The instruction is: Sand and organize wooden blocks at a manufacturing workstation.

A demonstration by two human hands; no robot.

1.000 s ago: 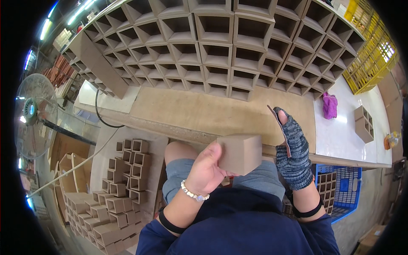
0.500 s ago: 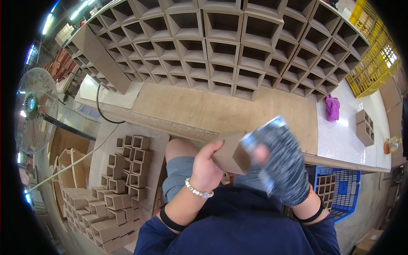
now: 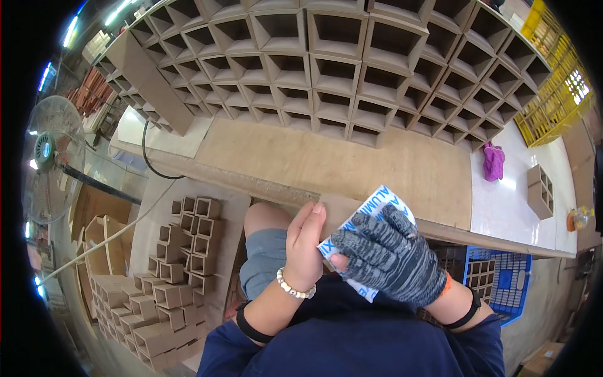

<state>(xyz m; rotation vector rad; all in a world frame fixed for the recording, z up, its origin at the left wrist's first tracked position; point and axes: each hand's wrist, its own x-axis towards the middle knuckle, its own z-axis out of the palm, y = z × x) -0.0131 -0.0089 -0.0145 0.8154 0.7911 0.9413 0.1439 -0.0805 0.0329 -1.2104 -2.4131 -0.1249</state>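
Observation:
My bare left hand, with a beaded bracelet at the wrist, grips a brown box of board or wood above my lap. My right hand, in a grey knitted glove with bare thumb tip, lies over a sheet of sandpaper with a white, blue-printed back. Fingers and thumb hold the sheet against the right side of the box, which it mostly hides. The sandpaper's grit side is out of sight.
Stacked brown open boxes form a wall along the back of the workbench. More boxes are piled at lower left. A purple cloth and a divided box lie at right. A blue crate stands below; a fan stands left.
My right hand has moved left and down with the sandpaper, from beside the box onto its side. The sheet now covers more of the box. My left hand keeps its grip.

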